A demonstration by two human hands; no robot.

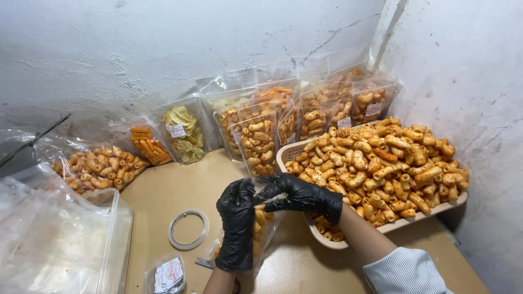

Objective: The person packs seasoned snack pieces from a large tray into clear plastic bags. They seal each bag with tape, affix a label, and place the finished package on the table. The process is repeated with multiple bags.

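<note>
2 gloved hands (left, right) pinch a clear snack pouch

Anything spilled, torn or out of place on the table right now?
Nothing looks spilled or torn. The basket is heaped well above its rim with curled orange snacks, but none lie loose on the table. The left hand and right hand hold a partly filled clear pouch upright. Filled bags lean along the wall.

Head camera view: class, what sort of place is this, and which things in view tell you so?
Probably a small home snack-packing corner. A basket is heaped with orange curled snacks, filled clear bags stand along the rough wall, and gloved hands, left hand and right hand, hold another bag.
</note>
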